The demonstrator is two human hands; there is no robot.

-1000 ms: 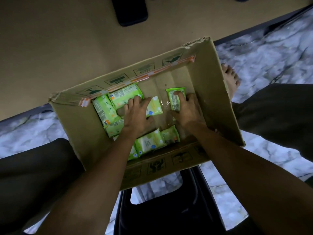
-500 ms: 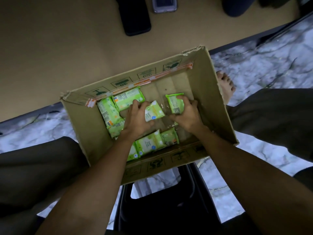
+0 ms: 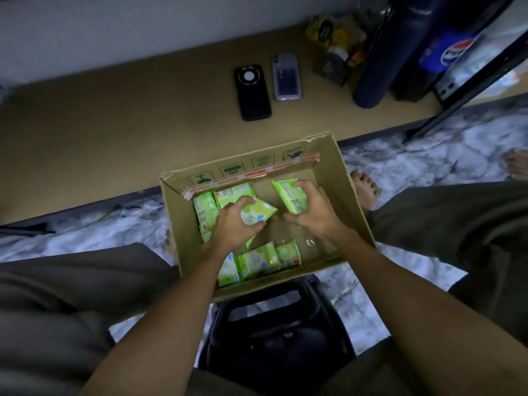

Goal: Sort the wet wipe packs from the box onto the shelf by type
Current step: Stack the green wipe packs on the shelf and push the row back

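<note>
Inside the box [image 3: 351,195], left hand [image 3: 233,224] now lifting pale pack [image 3: 258,212], right hand [image 3: 313,208] raising green pack [image 3: 290,195]

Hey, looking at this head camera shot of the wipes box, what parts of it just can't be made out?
- Head view: print on the pack in the left hand and the pack in the right hand is too small and dim to read, so types are uncertain.
- Packs under the left hand and forearm in the box are hidden, so no count.
- Items at the shelf's far right are blurred and dark.
</note>
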